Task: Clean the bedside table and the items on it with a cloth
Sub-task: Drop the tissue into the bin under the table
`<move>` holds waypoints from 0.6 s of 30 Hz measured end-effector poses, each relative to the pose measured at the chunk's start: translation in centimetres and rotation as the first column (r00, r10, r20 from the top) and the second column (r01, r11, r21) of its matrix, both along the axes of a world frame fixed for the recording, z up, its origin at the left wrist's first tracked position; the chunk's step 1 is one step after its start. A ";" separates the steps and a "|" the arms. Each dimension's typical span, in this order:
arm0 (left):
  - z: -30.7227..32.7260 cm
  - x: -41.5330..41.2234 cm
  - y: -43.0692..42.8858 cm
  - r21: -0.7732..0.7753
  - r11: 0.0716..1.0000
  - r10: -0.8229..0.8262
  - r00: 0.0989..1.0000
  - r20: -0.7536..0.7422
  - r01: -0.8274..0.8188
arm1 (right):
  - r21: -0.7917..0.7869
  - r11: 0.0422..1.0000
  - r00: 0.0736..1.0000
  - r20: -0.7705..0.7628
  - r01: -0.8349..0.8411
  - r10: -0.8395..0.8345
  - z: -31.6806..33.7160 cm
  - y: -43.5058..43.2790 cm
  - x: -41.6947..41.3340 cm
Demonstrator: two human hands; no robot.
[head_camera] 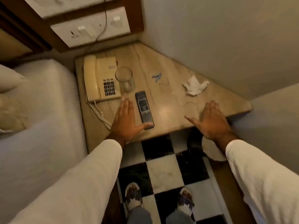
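Note:
The bedside table (pixel 168 109) has a beige marble top. On it stand a cream telephone (pixel 100 78), an empty glass (pixel 125 79), a dark remote control (pixel 144 109), a small blue item (pixel 157 77) and a crumpled white cloth (pixel 195 85) near the far right wall. My left hand (pixel 125 122) lies flat on the table's front part, fingers together, thumb touching the remote's near end. My right hand (pixel 210 122) lies flat and spread on the front right edge, holding nothing. The cloth is a hand's length beyond my right hand.
A bed with white sheets (pixel 40 118) borders the table on the left. Walls close in behind and to the right (pixel 226 38). A switch panel (pixel 90 28) hangs above the table. The phone's coiled cord (pixel 98 113) dangles at the left edge. Checkered floor (pixel 161 167) and my feet lie below.

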State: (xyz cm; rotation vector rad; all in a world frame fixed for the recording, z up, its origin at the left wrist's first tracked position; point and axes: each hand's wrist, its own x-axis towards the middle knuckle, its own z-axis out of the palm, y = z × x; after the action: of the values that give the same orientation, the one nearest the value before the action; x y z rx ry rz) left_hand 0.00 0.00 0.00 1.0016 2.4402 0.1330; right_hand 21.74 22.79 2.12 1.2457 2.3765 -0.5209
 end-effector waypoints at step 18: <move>-9.5 1.5 -1.6 -0.065 0.995 -0.089 0.956 -0.279 0.073 | 0.180 0.953 0.902 -0.403 0.245 -0.156 -6.7 4.2 -4.7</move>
State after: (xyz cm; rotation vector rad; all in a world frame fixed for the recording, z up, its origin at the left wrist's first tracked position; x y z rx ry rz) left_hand 1.50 -1.60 -9.49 1.1628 2.6345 -0.1115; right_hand 17.06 27.03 -4.63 1.6351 2.7069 -0.6192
